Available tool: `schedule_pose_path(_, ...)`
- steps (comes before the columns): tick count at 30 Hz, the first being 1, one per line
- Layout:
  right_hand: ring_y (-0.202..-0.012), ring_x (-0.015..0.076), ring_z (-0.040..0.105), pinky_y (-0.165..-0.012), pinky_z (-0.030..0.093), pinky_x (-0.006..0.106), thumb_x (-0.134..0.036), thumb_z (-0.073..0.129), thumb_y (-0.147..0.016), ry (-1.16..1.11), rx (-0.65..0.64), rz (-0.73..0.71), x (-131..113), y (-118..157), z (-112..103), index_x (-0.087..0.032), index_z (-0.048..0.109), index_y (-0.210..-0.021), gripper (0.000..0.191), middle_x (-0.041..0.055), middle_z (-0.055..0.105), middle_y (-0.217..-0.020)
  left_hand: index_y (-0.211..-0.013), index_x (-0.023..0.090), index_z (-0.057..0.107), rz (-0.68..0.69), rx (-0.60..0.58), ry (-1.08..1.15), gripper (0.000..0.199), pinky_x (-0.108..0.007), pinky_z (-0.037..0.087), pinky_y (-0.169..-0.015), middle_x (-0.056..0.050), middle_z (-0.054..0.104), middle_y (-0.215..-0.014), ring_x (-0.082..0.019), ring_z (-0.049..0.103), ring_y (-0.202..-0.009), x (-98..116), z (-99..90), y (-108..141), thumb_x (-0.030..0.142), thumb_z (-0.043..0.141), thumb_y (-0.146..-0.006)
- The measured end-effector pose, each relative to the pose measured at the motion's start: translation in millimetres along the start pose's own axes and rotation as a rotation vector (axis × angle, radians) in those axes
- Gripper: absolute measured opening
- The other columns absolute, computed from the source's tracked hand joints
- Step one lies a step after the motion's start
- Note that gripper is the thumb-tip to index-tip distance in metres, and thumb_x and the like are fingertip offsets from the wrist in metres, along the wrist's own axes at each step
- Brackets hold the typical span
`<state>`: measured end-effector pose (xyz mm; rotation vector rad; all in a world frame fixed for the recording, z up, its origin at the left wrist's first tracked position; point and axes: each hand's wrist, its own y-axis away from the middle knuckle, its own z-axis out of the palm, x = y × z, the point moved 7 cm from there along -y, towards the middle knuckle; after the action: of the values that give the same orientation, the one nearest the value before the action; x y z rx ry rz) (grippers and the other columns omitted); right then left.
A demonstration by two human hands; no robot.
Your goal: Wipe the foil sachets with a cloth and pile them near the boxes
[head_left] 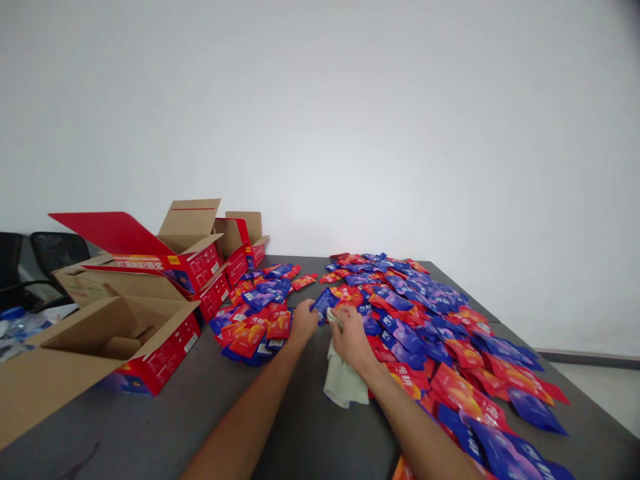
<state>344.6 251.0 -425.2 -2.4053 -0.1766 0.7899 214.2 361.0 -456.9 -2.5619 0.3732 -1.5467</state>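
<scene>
Near the middle of the dark table, my left hand [305,321] grips one end of a blue packet [325,302]. My right hand [351,332] is closed on a pale green cloth [343,377], whose upper edge is against the packet and whose lower part hangs down onto the table. Right of my hands spreads a large heap of red and blue packets [407,333]. A smaller pile of the same packets [250,333] lies just left of my left hand.
Open red cardboard boxes [167,353] line the left side of the dark table [300,427], some stacked behind. Black chairs [57,250] and plastic bottles [17,323] are at the far left. A white wall [350,133] stands behind the table.
</scene>
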Motion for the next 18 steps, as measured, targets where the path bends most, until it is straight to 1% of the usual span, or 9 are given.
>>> schedule_pose_path(2, -0.107, 0.0263, 0.055, -0.095, 0.046, 0.042, -0.017, 0.052, -0.089, -0.028, 0.042, -0.007, -4.3, 7.2, -7.0, -0.018, 0.068, -0.121, 0.035, 0.0137, 0.058, -0.114, -0.09, 0.015, 0.069, -0.017, -0.053, 0.1, 0.022, -0.029, 0.049, -0.075, -0.009, 0.074, -0.09, -0.02, 0.067, -0.083, 4.1, 4.0, 17.9, 0.01, 0.054, -0.075)
schedule_pose_path(5, -0.124, 0.0303, 0.05, -0.104, 0.044, 0.046, -0.022, 0.051, -0.092, -0.058, 0.12, 0.003, -9.4, 17.6, -22.0, -0.019, 0.067, -0.124, 0.036, 0.0173, 0.051, -0.133, -0.091, 0.015, 0.067, -0.044, -0.133, 0.226, 0.024, -0.027, 0.05, -0.063, -0.007, 0.074, -0.084, -0.019, 0.067, -0.071, 11.1, 4.1, 42.4, 0.011, 0.052, -0.073)
schedule_pose_path(7, -0.135, 0.0324, 0.043, -0.109, 0.042, 0.049, -0.025, 0.051, -0.094, -0.077, 0.128, 0.006, -12.5, 23.1, -29.6, -0.021, 0.066, -0.126, 0.036, 0.0164, 0.046, -0.143, -0.093, 0.016, 0.066, -0.041, -0.2, 0.403, 0.029, -0.027, 0.05, -0.066, -0.005, 0.074, -0.085, -0.018, 0.067, -0.073, 17.0, 2.0, 55.3, 0.009, 0.054, -0.068)
schedule_pose_path(9, -0.141, 0.0326, 0.038, -0.112, 0.039, 0.052, -0.027, 0.051, -0.094, -0.108, 0.108, 0.005, -14.5, 27.5, -33.7, -0.023, 0.065, -0.127, 0.036, 0.0143, 0.045, -0.148, -0.092, 0.016, 0.065, -0.022, -0.258, 0.571, 0.031, -0.027, 0.05, -0.072, -0.004, 0.073, -0.088, -0.018, 0.067, -0.079, 22.7, -0.8, 65.4, 0.007, 0.056, -0.063)
schedule_pose_path(10, -0.141, 0.0319, 0.039, -0.113, 0.039, 0.052, -0.027, 0.052, -0.094, -0.13, 0.097, 0.006, -14.8, 29.5, -34.8, -0.023, 0.064, -0.128, 0.036, 0.0137, 0.046, -0.147, -0.091, 0.016, 0.065, -0.016, -0.283, 0.636, 0.032, -0.028, 0.049, -0.074, -0.004, 0.073, -0.09, -0.018, 0.067, -0.081, 24.5, -1.4, 69.8, 0.006, 0.057, -0.062)
schedule_pose_path(12, -0.136, 0.0301, 0.046, -0.113, 0.039, 0.052, -0.028, 0.054, -0.093, -0.18, 0.085, 0.017, -13.9, 33.2, -35.5, -0.022, 0.061, -0.131, 0.039, 0.0133, 0.052, -0.143, -0.093, 0.017, 0.064, -0.008, -0.329, 0.719, 0.037, -0.028, 0.049, -0.078, -0.004, 0.073, -0.095, -0.018, 0.066, -0.086, 26.7, -0.4, 77.8, 0.003, 0.058, -0.059)
schedule_pose_path(14, -0.131, 0.0285, 0.052, -0.112, 0.041, 0.052, -0.028, 0.056, -0.092, -0.224, 0.073, 0.029, -12.5, 36.5, -34.8, -0.022, 0.057, -0.136, 0.045, 0.0129, 0.058, -0.139, -0.102, 0.017, 0.064, 0.011, -0.386, 0.772, 0.052, -0.028, 0.049, -0.079, -0.004, 0.072, -0.102, -0.019, 0.065, -0.09, 29.3, 3.5, 85.4, -0.001, 0.057, -0.054)
schedule_pose_path(16, -0.13, 0.0277, 0.052, -0.113, 0.041, 0.052, -0.027, 0.057, -0.091, -0.248, 0.054, 0.031, -12.5, 38.9, -33.8, -0.022, 0.054, -0.141, 0.05, 0.0121, 0.059, -0.138, -0.115, 0.018, 0.063, 0.046, -0.44, 0.771, 0.068, -0.026, 0.048, -0.077, -0.004, 0.071, -0.107, -0.018, 0.064, -0.09, 32.9, 7.4, 92.1, -0.004, 0.054, -0.051)
schedule_pose_path(18, -0.133, 0.0271, 0.05, -0.115, 0.038, 0.052, -0.025, 0.057, -0.091, -0.257, 0.023, 0.022, -14.3, 40.3, -33.0, -0.023, 0.051, -0.144, 0.054, 0.0114, 0.057, -0.141, -0.123, 0.019, 0.062, 0.064, -0.471, 0.727, 0.078, -0.025, 0.048, -0.073, -0.004, 0.071, -0.108, -0.017, 0.063, -0.086, 35.3, 9.8, 96.9, -0.004, 0.053, -0.05)
